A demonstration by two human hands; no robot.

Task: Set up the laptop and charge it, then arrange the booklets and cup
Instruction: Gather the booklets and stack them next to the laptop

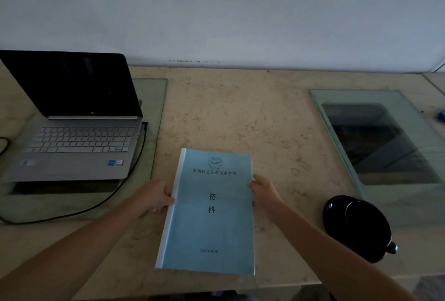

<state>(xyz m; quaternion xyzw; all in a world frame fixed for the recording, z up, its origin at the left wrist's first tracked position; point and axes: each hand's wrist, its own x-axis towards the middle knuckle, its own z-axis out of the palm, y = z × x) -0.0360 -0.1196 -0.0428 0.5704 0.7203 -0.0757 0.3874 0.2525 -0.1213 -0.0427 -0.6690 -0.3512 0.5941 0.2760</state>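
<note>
- Blue booklet (209,214) lies flat mid-counter, near the front edge, white spine strip on its left side, cover up. Whether more booklets sit under it: can't tell.
- Cover print: round emblem at top, then a line of Chinese chars reading approx "贵州远志职业技术学校"; big chars "资料" stacked mid-cover; small date line at bottom, too blurred to read.
- Left hand (154,197) grips the booklet's left (spine) edge, fingers curled onto it, thumb on top.
- Right hand (263,192) holds the right edge opposite, fingers partly closed on the edge. Both forearms bare.
- Black cup (358,227) stands on the counter right of the booklet, well apart from it, handle pointing to the near right; glossy, contents not visible.
- Silver laptop (79,146) at far left, lid open, screen dark; small HP logo on the bezel below the screen, stickers on the palm rest incl. a blue one, text unreadable.
- Black charging cable (134,168) plugged into the laptop's right side, loops forward and left across the counter.
- Laptop sits on a glass panel (154,98) set in the beige marble counter (228,112); second glass panel (382,141) at right, dark opening beneath.
- Small blue object (441,115) at far right edge, unclear what.
</note>
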